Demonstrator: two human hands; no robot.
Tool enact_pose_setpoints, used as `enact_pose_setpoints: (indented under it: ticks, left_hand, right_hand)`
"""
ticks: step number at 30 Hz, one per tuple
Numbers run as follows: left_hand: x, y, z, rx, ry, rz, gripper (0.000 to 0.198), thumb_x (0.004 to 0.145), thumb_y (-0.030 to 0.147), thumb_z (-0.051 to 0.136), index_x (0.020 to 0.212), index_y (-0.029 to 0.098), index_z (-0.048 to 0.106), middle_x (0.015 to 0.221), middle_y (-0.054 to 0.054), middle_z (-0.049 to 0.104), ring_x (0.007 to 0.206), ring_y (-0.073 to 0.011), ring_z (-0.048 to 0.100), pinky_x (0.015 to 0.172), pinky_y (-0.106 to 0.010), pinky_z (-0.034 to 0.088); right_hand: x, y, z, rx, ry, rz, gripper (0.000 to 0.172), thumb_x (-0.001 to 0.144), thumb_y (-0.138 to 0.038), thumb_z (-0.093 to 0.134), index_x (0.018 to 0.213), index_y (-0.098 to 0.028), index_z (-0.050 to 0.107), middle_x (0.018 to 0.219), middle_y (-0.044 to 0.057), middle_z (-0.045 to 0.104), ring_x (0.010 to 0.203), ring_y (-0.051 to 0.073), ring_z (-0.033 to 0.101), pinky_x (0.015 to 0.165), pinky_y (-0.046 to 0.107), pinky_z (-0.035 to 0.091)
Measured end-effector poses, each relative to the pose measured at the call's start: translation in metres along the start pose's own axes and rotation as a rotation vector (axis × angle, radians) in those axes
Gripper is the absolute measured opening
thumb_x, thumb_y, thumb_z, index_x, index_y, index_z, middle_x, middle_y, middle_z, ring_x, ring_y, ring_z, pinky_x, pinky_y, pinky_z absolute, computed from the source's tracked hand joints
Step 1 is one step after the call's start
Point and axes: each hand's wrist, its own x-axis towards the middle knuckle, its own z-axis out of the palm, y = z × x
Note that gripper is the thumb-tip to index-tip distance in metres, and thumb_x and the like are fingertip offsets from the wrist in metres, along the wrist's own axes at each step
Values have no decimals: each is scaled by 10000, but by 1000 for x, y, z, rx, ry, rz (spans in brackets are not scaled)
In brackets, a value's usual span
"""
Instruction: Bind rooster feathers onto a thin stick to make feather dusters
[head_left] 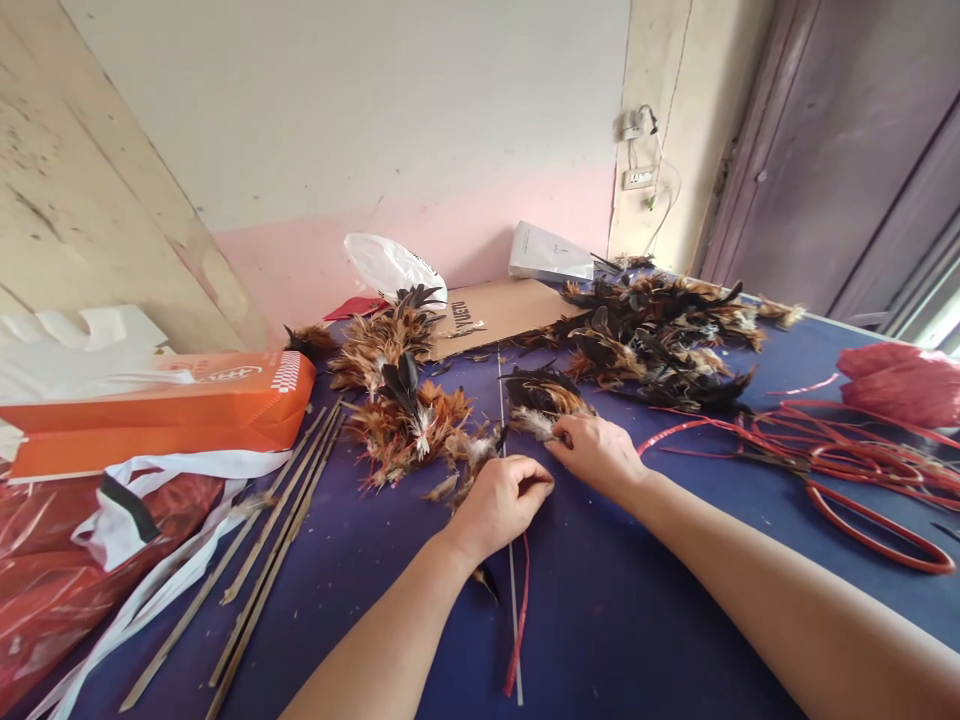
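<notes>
My right hand (598,455) is closed at the pale, fluffy end of a bundle of dark and brown feathers (547,390) on the blue table. Close by on the left, my left hand (504,500) has its thumb and fingers pinched together; what lies between them is hidden. From beneath this hand a red plastic strip (523,620) runs toward the near edge, beside a thin white line on the tabletop. A few loose feathers (480,455) lie behind and left of the left hand. Brown feather bundles (420,420) bound with white and red stand farther left.
A heap of dark feathers (652,340) lies at the back right. Red-handled scissors (877,530) rest among tangled red strips, near a pink plastic ball (900,385). Several thin sticks (259,560), an orange bag (247,410) and a cardboard sheet (502,310) are left and behind.
</notes>
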Motion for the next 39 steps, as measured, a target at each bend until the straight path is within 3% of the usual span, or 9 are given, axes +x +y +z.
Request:
enact_pose_setpoints:
  ticks: [4, 9, 14, 21, 30, 36, 39]
  left_hand:
    - [1, 0, 0, -15, 10, -23, 159, 739, 177, 510, 726, 195, 667, 708, -32, 657, 661, -151, 576, 655, -235, 423]
    - [1, -4, 2, -120, 13, -144, 143, 733, 224, 529, 741, 189, 668, 700, -27, 664, 647, -150, 587, 638, -238, 440]
    - [7, -6, 2, -473, 75, -377, 137, 715, 248, 576, 769, 150, 655, 716, -49, 662, 655, -144, 606, 599, -235, 476]
    - [28, 4, -2, -995, 187, -697, 60, 725, 93, 582, 754, 72, 631, 746, -108, 659, 646, -129, 628, 642, -239, 509]
    - [39, 0, 20, -1139, 237, -760, 92, 706, 123, 626, 765, 52, 631, 719, -124, 671, 617, -143, 641, 587, -214, 522]
    - [30, -5, 14, -1182, 259, -744, 80, 738, 76, 560, 807, 58, 597, 789, -156, 674, 690, -177, 655, 631, -241, 532]
    - [29, -5, 10, -1204, 270, -811, 85, 747, 49, 520, 807, 45, 580, 789, -181, 669, 693, -193, 659, 637, -253, 536]
  right_hand:
    - [5, 3, 5, -4, -12, 59, 142, 739, -296, 512, 742, -200, 618, 770, 46, 636, 697, 161, 561, 574, 236, 337]
    - [9, 13, -1, 233, -3, 185, 162, 690, -285, 515, 645, -191, 639, 631, 18, 619, 600, 137, 538, 520, 217, 328]
    - [11, 18, -4, 455, -5, 239, 246, 670, -349, 508, 607, -146, 634, 512, -11, 549, 518, 114, 490, 477, 201, 322]
    - [6, 17, -2, 527, 48, 242, 235, 675, -351, 508, 647, -154, 633, 560, -4, 584, 543, 123, 509, 494, 206, 349]
    - [-3, 10, 5, 478, 82, 147, 101, 658, -242, 514, 629, -191, 596, 583, 1, 600, 566, 130, 534, 537, 222, 375]
    - [3, 11, -1, 919, -63, 428, 215, 686, -335, 509, 548, -171, 488, 367, -59, 386, 334, 63, 333, 352, 194, 250]
    - [7, 14, -3, 1168, -102, 535, 210, 662, -317, 558, 561, -160, 462, 419, -55, 414, 326, 34, 296, 318, 172, 190]
